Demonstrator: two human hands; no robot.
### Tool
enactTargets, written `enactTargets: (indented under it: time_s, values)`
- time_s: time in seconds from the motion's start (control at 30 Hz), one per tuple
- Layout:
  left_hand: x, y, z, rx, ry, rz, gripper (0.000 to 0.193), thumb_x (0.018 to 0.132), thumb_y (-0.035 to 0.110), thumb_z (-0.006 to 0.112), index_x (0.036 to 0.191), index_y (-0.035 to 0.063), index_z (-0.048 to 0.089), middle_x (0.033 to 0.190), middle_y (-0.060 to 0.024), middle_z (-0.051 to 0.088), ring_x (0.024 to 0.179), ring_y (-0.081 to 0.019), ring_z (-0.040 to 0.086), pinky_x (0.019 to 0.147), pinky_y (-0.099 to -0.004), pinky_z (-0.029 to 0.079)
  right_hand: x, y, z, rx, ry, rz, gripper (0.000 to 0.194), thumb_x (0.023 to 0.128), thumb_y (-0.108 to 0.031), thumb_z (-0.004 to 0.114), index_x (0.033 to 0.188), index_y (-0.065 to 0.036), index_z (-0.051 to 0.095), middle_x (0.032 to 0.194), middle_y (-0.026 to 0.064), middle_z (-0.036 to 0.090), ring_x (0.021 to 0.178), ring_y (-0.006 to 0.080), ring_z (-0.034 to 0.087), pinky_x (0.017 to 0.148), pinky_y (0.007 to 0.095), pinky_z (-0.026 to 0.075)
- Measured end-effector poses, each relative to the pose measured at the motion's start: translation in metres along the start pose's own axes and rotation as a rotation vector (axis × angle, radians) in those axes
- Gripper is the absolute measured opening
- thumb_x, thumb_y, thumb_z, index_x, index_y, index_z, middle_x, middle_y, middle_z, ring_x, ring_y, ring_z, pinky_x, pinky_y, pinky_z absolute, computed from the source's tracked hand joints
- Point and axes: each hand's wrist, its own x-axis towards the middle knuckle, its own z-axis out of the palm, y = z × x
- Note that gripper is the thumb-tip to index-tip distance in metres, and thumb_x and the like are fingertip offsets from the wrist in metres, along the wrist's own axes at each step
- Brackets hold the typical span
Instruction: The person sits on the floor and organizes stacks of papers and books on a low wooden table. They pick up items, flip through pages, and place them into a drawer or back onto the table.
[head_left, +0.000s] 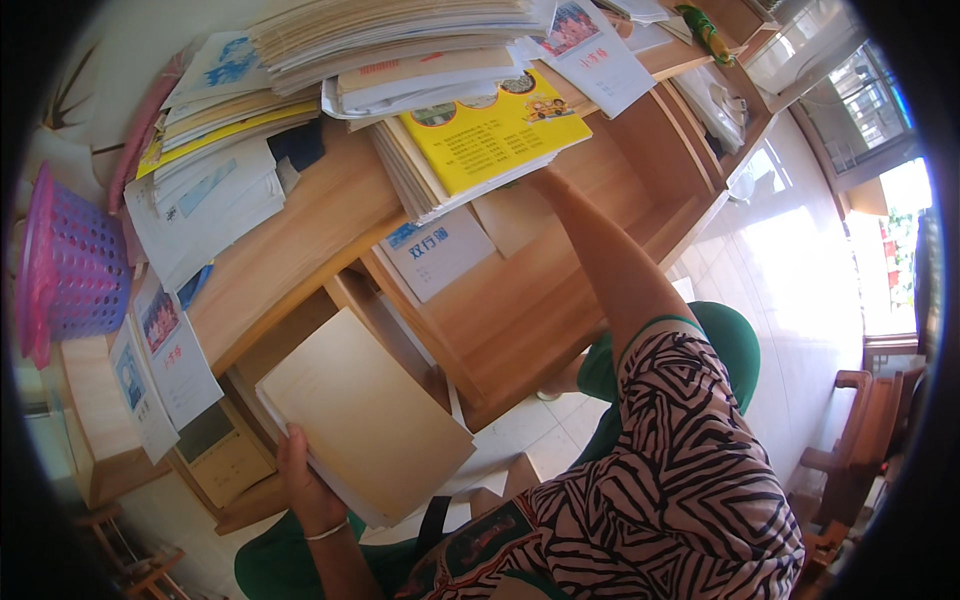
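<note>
My left hand (306, 480) grips the lower left edge of a stack of plain tan exercise books (367, 420), its thumb lying along the edge. My right hand (536, 180) reaches up to a pile of booklets with a yellow printed cover (495, 135); its fingers are hidden beneath or behind the pile's near edge, so their grip does not show. Below that pile, a white booklet with blue print (442, 251) and a tan one (517, 217) lie in an open wooden drawer (517, 322).
High paper stacks (390, 37) stand on the wooden desk (300, 210). At the left are a purple perforated plastic basket (90, 262) and white booklets (176, 360). Another compartment holds a tan booklet (229, 465). A bag (712, 105) lies in the right compartment.
</note>
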Motion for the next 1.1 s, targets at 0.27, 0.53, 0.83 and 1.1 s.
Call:
enactTargets:
  time_s: [0.27, 0.53, 0.83, 1.1]
  values:
    - [-0.002, 0.001, 0.002, -0.017, 0.025, 0.01, 0.037, 0.095, 0.026, 0.049, 0.121, 0.0001, 0.049, 0.11, -0.0098, 0.058, 0.099, -0.0185, 0.057, 0.085, -0.0314, 0.046, 0.004, -0.024, 0.011, -0.193, 0.007, -0.113, 0.023, 0.082, -0.021, 0.061, 0.096, -0.003, 0.06, 0.087, 0.0178, 0.066, 0.074, 0.0298, 0.067, 0.064, 0.0396, 0.054]
    - [-0.003, 0.002, 0.002, 0.025, 0.013, 0.018, 0.034, 0.096, 0.028, 0.047, 0.119, 0.0037, 0.052, 0.109, -0.0065, 0.059, 0.099, -0.0166, 0.057, 0.086, -0.0304, 0.046, 0.008, -0.018, -0.013, -0.262, 0.039, 0.025, 0.023, 0.083, -0.026, 0.06, 0.092, -0.004, 0.059, 0.084, 0.0192, 0.066, 0.07, 0.0304, 0.067, 0.062, 0.0418, 0.055]
    - [-0.009, 0.006, 0.006, -0.003, 0.005, 0.024, 0.033, 0.095, 0.026, 0.048, 0.118, 0.0017, 0.051, 0.106, -0.0077, 0.059, 0.095, -0.016, 0.056, 0.084, -0.0299, 0.045, -0.032, 0.062, -0.048, 0.207, -0.734, 0.975, 0.053, 0.084, -0.045, 0.062, 0.088, 0.008, 0.056, 0.079, 0.0273, 0.063, 0.071, 0.0385, 0.067, 0.063, 0.0475, 0.057]
    - [-0.01, 0.005, 0.005, -0.006, -0.018, 0.038, 0.033, 0.096, 0.026, 0.048, 0.117, 0.0016, 0.052, 0.106, -0.0071, 0.059, 0.096, -0.0159, 0.057, 0.084, -0.0301, 0.046, -0.052, 0.046, -0.023, 0.432, -0.508, 0.74, 0.048, 0.083, -0.041, 0.064, 0.084, 0.006, 0.056, 0.077, 0.0239, 0.062, 0.068, 0.0369, 0.066, 0.058, 0.0481, 0.056]
